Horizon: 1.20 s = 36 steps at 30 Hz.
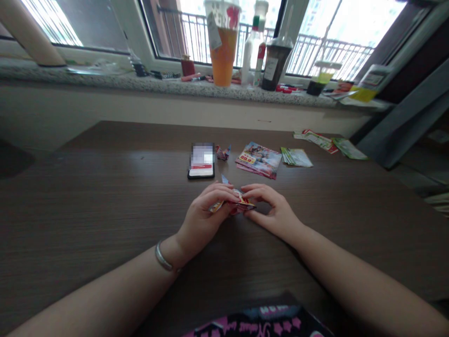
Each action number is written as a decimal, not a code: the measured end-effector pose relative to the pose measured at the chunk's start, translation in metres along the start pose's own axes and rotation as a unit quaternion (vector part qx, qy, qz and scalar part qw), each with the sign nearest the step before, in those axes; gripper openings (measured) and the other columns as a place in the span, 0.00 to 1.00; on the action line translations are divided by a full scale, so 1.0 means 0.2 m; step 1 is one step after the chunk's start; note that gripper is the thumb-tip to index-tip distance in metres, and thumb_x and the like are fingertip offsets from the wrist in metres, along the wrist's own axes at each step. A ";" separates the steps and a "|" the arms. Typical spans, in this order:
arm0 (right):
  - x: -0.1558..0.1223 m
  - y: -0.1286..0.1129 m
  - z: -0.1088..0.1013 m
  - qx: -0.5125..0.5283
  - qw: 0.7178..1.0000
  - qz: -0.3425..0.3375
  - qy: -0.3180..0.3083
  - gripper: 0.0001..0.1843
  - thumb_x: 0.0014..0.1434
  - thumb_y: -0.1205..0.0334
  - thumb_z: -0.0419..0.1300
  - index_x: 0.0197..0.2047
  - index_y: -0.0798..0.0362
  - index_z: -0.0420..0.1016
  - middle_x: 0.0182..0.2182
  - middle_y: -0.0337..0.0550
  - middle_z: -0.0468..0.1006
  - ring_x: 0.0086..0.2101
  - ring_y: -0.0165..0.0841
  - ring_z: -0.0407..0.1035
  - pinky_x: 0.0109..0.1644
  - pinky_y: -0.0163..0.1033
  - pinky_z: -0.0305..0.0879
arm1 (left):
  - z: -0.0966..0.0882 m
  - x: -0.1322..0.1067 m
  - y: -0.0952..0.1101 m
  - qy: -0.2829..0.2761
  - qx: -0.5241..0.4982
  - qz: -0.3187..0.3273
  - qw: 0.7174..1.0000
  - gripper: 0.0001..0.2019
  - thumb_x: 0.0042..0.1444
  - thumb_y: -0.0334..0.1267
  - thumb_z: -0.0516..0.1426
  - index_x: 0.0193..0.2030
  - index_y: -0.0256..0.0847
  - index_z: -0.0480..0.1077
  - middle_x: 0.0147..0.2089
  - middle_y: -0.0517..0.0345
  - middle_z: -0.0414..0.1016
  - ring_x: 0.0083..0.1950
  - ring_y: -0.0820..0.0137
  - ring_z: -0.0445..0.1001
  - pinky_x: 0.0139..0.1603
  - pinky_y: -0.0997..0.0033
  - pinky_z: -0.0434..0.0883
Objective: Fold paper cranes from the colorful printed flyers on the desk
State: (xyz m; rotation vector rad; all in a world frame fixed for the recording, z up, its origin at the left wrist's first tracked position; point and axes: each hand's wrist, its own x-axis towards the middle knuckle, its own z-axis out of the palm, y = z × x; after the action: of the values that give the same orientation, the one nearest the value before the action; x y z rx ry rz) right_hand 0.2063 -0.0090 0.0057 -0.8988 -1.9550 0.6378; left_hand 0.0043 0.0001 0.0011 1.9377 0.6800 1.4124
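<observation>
Between my hands is a folded piece of colourful printed paper point(242, 204), red, yellow and white, with a pointed tip sticking up at the back. My left hand point(210, 203), with a silver bangle on its wrist, grips the paper's left side between thumb and fingers. From the right, my right hand point(268, 206) pinches the paper's other edge with thumb and fingertips. Just beyond, a small folded paper figure point(223, 152) stands beside a phone point(201, 161) with a lit screen. A stack of printed paper squares point(259, 160) lies farther back to the right.
Green-and-white paper slips point(296, 157) and more packets point(321, 141) lie at the table's back right. On the stone windowsill point(157, 82) stand a large cup of orange drink point(223, 56), bottles point(249, 54), a dark drink cup point(275, 63) and small items. The dark wooden table point(105, 201) reaches the wall.
</observation>
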 end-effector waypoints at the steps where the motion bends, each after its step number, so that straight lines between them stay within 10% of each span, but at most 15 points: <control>1: 0.00 0.00 0.00 0.008 1.000 0.004 0.002 0.13 0.53 0.65 0.65 0.44 0.48 0.75 0.48 0.46 0.76 0.47 0.36 0.71 0.48 0.42 0.71 | 0.00 0.00 0.00 0.002 -0.005 0.000 1.000 0.07 0.57 0.28 0.59 0.39 0.44 0.75 0.41 0.58 0.78 0.51 0.68 0.73 0.61 0.60 0.65; 20: 0.00 -0.02 0.00 -0.011 0.997 0.006 0.080 0.08 0.54 0.69 0.62 0.38 0.48 0.78 0.42 0.44 0.80 0.43 0.34 0.74 0.43 0.40 0.72 | 0.01 -0.02 0.03 0.000 -0.033 -0.022 0.999 0.10 0.57 0.25 0.59 0.36 0.47 0.76 0.42 0.61 0.80 0.54 0.64 0.75 0.70 0.48 0.45; 36: -0.02 -0.02 0.00 0.057 0.991 0.064 0.104 0.04 0.56 0.65 0.64 0.37 0.48 0.78 0.38 0.42 0.80 0.45 0.36 0.73 0.55 0.47 0.67 | 0.03 -0.02 0.06 0.041 -0.100 -0.079 0.991 0.05 0.56 0.31 0.61 0.37 0.44 0.77 0.39 0.56 0.79 0.45 0.68 0.77 0.55 0.62 0.72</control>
State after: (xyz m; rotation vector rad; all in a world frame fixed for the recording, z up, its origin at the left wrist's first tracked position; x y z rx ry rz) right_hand 0.2060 -0.0145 0.0064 -0.9846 -1.6691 0.6942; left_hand 0.0083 -0.0129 0.0066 1.6422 0.6868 1.4101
